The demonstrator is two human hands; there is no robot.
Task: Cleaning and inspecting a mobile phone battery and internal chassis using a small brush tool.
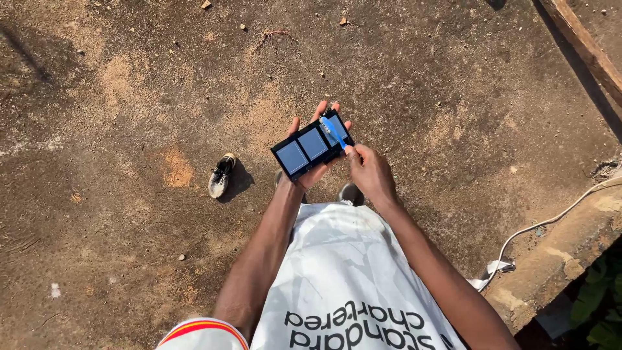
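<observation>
A person stands on bare, sunlit concrete ground, looking down at their own two hands held out in front of a white printed garment. The left hand lies open, palm up, beneath a small dark panel with blue square cells, its fingertips showing past the panel's far edge. The right hand, just beside it, is closed in a pinch on a thin blue tool whose tip rests on the panel's right end; a lone shoe lies on the ground well to the left of the hands.
</observation>
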